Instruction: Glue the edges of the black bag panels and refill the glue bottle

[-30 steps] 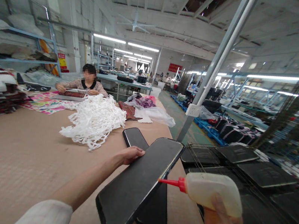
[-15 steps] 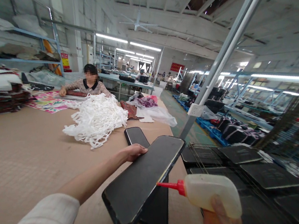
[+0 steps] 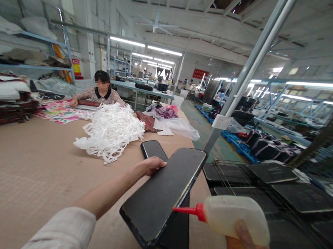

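Note:
My left hand (image 3: 154, 165) grips the far long edge of a black rectangular panel (image 3: 165, 196) with rounded corners, thumb on top and the other fingers hidden beneath. The panel is held tilted above a second dark panel (image 3: 175, 241), which lies crosswise on the table. In my right hand (image 3: 246, 244) is a squeeze bottle (image 3: 231, 215), translucent with a yellowish tint, with a red pointed nozzle. The nozzle's tip meets the near long edge of the upper panel, where a pale, shiny line runs along the rim.
White tangled netting (image 3: 112, 129) lies on the brown tabletop (image 3: 48, 160), with a clear plastic bag (image 3: 179, 126) beyond it. A person (image 3: 102, 90) sits across the table. Several black panels (image 3: 304, 195) rest on a rack at right. A slanted metal pole (image 3: 242, 83) rises by the table edge.
The nozzle tip has slid slightly left along the panel's near edge, toward its near end. The upper panel has shifted a little to the right in view with my left hand.

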`<state>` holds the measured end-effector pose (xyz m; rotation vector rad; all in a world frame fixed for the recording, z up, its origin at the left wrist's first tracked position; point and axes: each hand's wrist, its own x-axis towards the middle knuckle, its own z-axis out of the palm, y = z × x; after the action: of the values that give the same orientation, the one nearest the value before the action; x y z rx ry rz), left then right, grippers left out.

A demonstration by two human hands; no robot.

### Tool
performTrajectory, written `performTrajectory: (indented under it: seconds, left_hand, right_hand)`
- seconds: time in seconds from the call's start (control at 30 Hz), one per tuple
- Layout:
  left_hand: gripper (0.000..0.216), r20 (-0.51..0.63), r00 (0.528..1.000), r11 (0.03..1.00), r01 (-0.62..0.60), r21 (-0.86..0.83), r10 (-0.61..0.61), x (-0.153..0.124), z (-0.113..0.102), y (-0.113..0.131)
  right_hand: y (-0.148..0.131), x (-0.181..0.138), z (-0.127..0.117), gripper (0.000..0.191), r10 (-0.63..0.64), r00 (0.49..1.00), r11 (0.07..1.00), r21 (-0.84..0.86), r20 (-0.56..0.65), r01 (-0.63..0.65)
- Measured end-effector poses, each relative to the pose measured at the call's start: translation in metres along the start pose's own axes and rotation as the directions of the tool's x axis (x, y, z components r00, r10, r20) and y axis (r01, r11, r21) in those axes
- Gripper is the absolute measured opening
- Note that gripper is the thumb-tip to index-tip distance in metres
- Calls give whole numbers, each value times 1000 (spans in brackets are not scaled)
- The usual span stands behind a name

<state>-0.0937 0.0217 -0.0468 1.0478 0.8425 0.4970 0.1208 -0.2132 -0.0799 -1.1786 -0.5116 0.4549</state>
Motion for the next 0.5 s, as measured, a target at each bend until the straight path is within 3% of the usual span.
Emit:
performTrajectory:
  seconds: [0.2,0.5]
  left_hand:
    - [22,-32,999,1000,25,6,-25,7,-4,1]
    - [17,-90,996,1000,30,10,-29,3,-7,5]
  right_hand:
    - [-4,-5,3,50,7,1000,999,45,-17,-6]
    - [10,-11,-3,61,-14,997,1000,-9,76,15]
